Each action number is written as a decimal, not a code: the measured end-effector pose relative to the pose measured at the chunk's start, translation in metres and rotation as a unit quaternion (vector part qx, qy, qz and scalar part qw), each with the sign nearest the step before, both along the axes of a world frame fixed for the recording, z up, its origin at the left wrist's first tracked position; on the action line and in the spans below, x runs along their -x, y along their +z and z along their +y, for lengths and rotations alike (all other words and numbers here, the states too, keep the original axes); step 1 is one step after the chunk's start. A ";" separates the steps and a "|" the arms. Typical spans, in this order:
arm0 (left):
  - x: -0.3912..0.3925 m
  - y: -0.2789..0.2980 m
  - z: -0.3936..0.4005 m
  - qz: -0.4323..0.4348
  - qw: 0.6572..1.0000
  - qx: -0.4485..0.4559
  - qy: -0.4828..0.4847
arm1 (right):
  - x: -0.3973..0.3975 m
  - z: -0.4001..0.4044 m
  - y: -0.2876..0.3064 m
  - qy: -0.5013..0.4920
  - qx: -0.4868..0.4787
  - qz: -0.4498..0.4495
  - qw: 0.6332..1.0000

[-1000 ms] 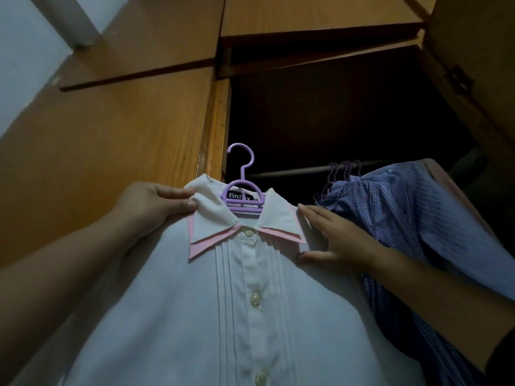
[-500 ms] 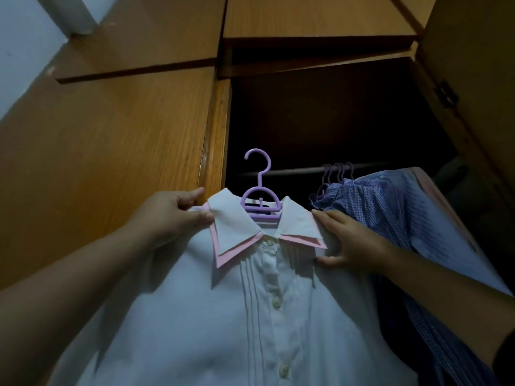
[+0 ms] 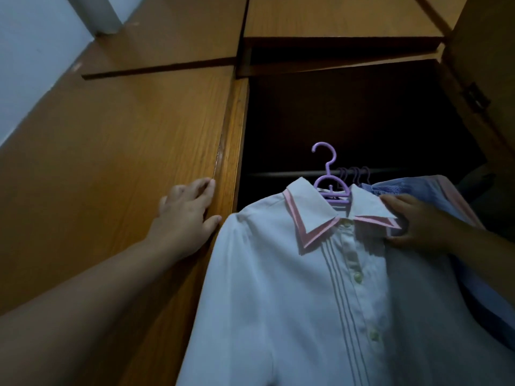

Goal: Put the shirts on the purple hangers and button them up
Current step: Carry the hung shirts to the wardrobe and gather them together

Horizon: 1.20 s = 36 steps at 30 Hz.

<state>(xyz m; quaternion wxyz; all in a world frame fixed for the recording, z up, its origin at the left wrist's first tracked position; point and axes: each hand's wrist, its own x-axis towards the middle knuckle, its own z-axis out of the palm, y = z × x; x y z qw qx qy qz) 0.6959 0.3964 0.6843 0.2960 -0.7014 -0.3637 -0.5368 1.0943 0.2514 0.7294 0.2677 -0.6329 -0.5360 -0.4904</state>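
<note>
A white shirt (image 3: 292, 288) with a pink-edged collar hangs buttoned on a purple hanger (image 3: 330, 179), whose hook sits just in front of the closet rail. My right hand (image 3: 418, 222) grips the shirt by its right collar and shoulder. My left hand (image 3: 186, 215) is off the shirt; its straight fingers press flat on the edge of the wooden wardrobe door (image 3: 111, 162). Blue shirts (image 3: 434, 196) hang on more purple hangers (image 3: 354, 174) behind my right hand.
The open wardrobe is dark inside, with a metal rail (image 3: 278, 174) running across it. A second door with a hinge (image 3: 473, 96) stands open at the right. A pale wall (image 3: 28, 51) shows at the upper left.
My left hand let go of the collar and moved left onto the door edge. The shirt and hanger shifted right and up toward the rail, held by my right hand alone.
</note>
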 end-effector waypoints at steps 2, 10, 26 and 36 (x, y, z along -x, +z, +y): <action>-0.001 -0.003 0.004 -0.010 1.000 -0.007 -0.009 | -0.005 -0.001 0.006 -0.005 -0.006 0.008 1.000; -0.001 -0.005 0.019 -0.015 0.995 -0.026 -0.092 | -0.007 0.003 0.011 -0.144 -0.039 -0.001 0.989; 0.005 -0.002 0.030 -0.014 0.991 -0.086 -0.106 | 0.038 0.087 0.036 -0.167 -0.089 0.025 0.982; 0.007 0.000 0.039 -0.033 0.981 -0.114 -0.156 | 0.030 0.118 0.058 -0.219 -0.118 0.026 0.968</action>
